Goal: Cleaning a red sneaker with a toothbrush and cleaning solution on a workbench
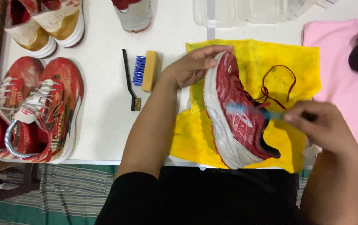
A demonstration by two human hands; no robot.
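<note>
Item in hand: one dark red running shoe (235, 112), lying on its side on a yellow cloth (287, 58) at the worktop's (104, 96) near edge; my left hand (195, 64) clasps its toe, my right hand (322, 127) is closed around a blue brush (249, 110) laid across the upper. Its lace (276, 85) lies loose beside it. Scrubbing looks midway; red pair (37, 112) at left unlaced, waiting.

A dark red running shoe with a thick white sole (233, 112) lies tipped on its side on a stained yellow cloth, toe far, heel near, its red lace trailing loose to the right. A blurred light-blue toothbrush (249, 111) crosses its upper.
</note>
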